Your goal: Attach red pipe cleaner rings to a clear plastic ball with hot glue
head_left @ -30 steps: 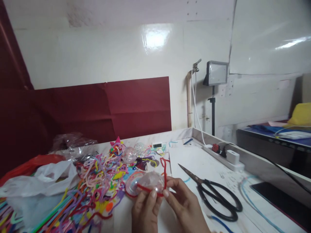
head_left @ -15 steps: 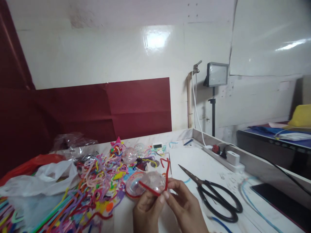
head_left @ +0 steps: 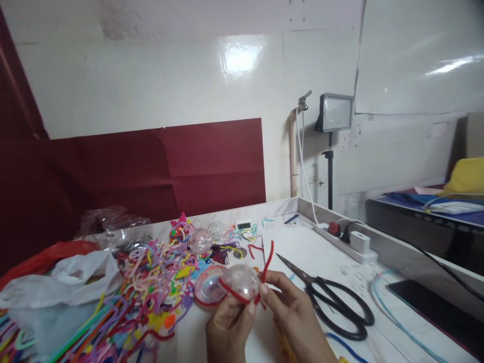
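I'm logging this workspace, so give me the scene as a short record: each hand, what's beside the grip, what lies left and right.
Left hand: pinches a fuzzy red pipe cleaner
Right hand: pinches red pipe cleaner too
Beside the grip: clear rounded plastic piece; contact unclear
Left: tangled multicoloured pipe-cleaner pile, white plastic bag
Right: black-handled metal scissors, flat black phone

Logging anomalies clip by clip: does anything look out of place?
Colourful strips left of the left hand lie in a tangled, unsorted heap. A scuffed-looking patch breaks the pale wall, upper left.
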Demonstrator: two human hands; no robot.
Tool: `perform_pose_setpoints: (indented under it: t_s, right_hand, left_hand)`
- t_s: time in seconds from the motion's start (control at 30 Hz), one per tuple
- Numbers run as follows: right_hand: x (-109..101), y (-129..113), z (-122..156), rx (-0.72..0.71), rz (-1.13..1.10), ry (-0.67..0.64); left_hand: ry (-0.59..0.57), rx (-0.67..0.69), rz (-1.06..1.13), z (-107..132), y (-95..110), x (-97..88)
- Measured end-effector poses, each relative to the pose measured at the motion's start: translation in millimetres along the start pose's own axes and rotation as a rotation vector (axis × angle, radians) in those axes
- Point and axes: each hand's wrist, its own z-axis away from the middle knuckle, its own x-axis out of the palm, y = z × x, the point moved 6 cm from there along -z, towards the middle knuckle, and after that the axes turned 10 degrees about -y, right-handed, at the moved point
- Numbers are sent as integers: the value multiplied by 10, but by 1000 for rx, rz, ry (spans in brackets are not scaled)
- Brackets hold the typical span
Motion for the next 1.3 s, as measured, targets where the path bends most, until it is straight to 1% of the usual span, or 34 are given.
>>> perform_pose_setpoints:
  t_s: [0.17, 0.37, 0.53, 0.67, 0.73, 0.83, 0.9, 0.97, 1.07, 1.17, 1.3]
  right_hand:
    - [-13, -69, -5, -59, 9, 11]
    - [-20, -37, 5, -83, 18, 20]
    - [-21, -51, 13, -94, 54, 2]
    - [-37, -93, 30, -134, 84, 32]
    - [-44, -91, 38, -118, 67, 45]
    - [-53, -80, 45, -55, 32, 47]
    - [-66, -115, 44, -50, 59, 38]
    - [-83, -172, 35, -68, 117, 14]
    - [-98, -254, 17, -114, 272, -56]
    - [-96, -338, 35, -238, 499, -96]
    - [-59, -399, 101, -412, 749, -99]
  left_hand:
    - [33, -1, -8, 1, 11, -6]
    - [79, -77, 70, 23, 10, 28]
    - [98, -56, 58, 22, 12, 35]
    - [82, -30, 5, 6, -27, -6]
    - [65, -8, -29, -2, -45, -24]
    - [57, 13, -70, -4, -64, -38]
    - [49, 22, -92, 2, -61, -31]
    - [33, 29, -116, 10, -44, -14]
    - [23, 36, -149, 27, -10, 3]
    - [22, 37, -176, 41, 12, 16]
    - [12, 36, -147, 59, 27, 47]
